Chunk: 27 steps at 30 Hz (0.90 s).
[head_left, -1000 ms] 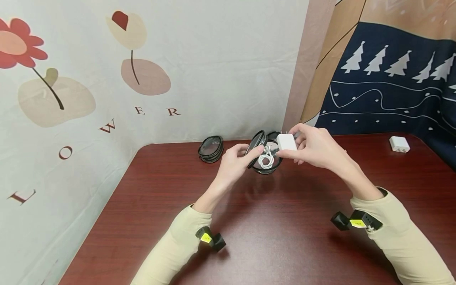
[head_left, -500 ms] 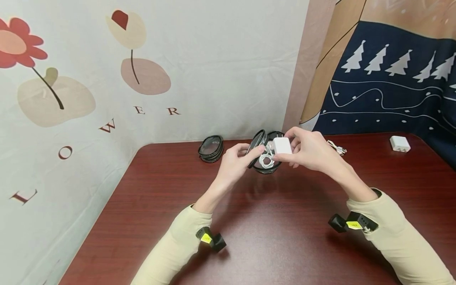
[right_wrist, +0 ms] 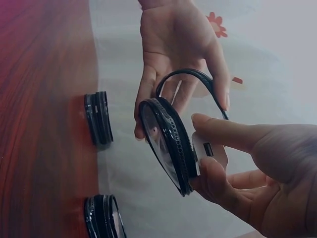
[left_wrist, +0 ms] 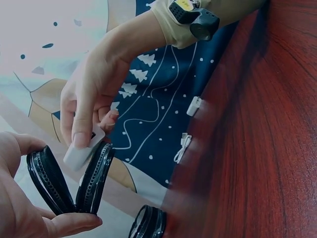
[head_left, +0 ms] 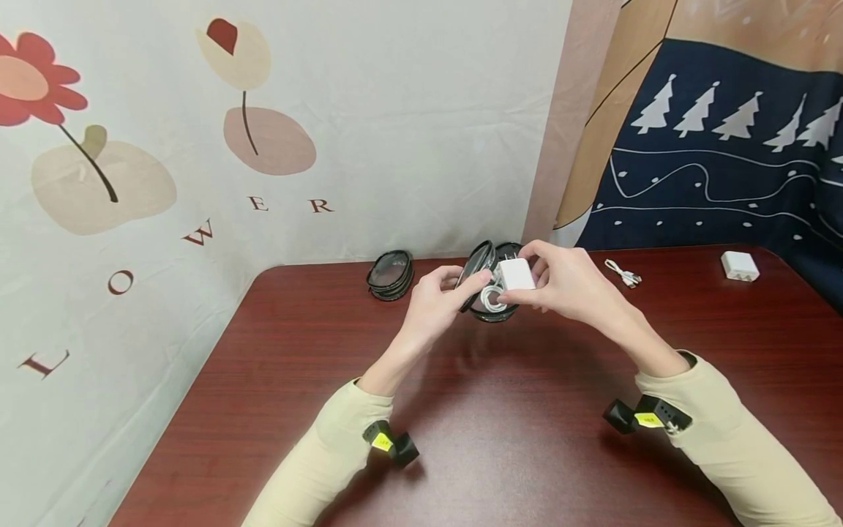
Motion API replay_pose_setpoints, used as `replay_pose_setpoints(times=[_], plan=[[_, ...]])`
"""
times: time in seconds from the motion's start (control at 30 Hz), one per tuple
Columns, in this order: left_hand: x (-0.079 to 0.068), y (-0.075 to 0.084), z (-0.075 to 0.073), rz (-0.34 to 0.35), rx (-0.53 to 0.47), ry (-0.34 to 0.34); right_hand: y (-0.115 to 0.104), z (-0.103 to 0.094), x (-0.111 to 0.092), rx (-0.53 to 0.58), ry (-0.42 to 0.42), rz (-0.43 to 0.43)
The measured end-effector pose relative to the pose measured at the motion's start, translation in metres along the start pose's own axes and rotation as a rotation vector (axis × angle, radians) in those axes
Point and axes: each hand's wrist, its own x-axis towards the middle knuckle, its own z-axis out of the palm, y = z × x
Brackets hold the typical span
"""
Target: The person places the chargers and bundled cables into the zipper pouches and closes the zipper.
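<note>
My left hand (head_left: 431, 301) grips a small round zip case (head_left: 476, 265) with clear sides and black edging, its two halves spread apart. A coiled white cable (head_left: 491, 298) lies inside it. Between thumb and fingers, my right hand (head_left: 571, 284) pinches a white plug charger (head_left: 516, 275), its metal prongs pointing away. The charger is right at the case's mouth, overlapping the cable in the head view. In the left wrist view, the charger (left_wrist: 78, 154) sits at the rim of one half. A dark port shows on the charger (right_wrist: 219, 151) in the right wrist view.
Another round black-edged case (head_left: 390, 275) stands at the table's back edge, left of my hands. Partly hidden behind the held case is one more case (right_wrist: 101, 218). Farther right lie a bundled white cable (head_left: 623, 273) and a second white charger (head_left: 740, 266) on the red-brown table (head_left: 500, 439).
My right hand has moved left and slightly down with the charger, bringing it over the case's opening. The bundled cable behind it has come into view. My left hand stays nearly still.
</note>
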Motion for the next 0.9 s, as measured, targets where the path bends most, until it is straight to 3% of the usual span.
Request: replay_pose_setpoints(times=[0.3, 0.9], plan=[[-0.002, 0.0, 0.001, -0.015, -0.028, -0.025, 0.002, 0.01, 0.003, -0.086, 0.068, -0.069], [-0.002, 0.001, 0.002, -0.017, -0.029, -0.022, 0.004, 0.015, 0.003, -0.102, 0.024, -0.106]])
